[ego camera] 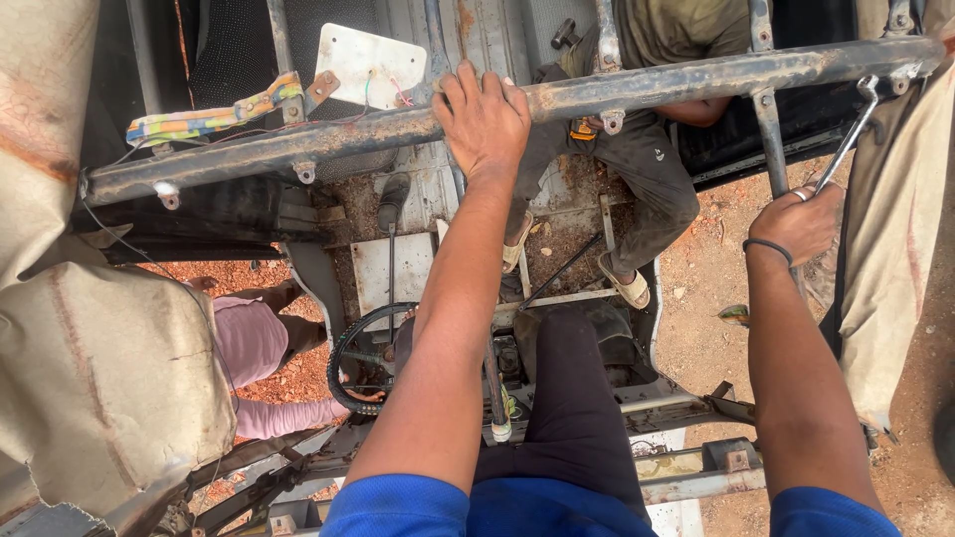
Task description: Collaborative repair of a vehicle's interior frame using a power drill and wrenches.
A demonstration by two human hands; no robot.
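Left hand lies palm-down over the rusty horizontal metal bar, fingers curled over its far side, gripping it near the middle. Right hand is clenched around the handle of a chrome wrench; the wrench slants up to the right, and its head sits at a bracket on the bar's right end. Black band on the right wrist.

A white metal plate with thin wires is fixed just above the bar, left of the left hand. A multicolour cloth strip is wrapped by the bar's left part.

Below: a stripped vehicle frame, black steering wheel low centre-left. 2 other people are there: 1 in dark trousers and sandals under the bar, 1 in pink clothing at left on red dirt ground.
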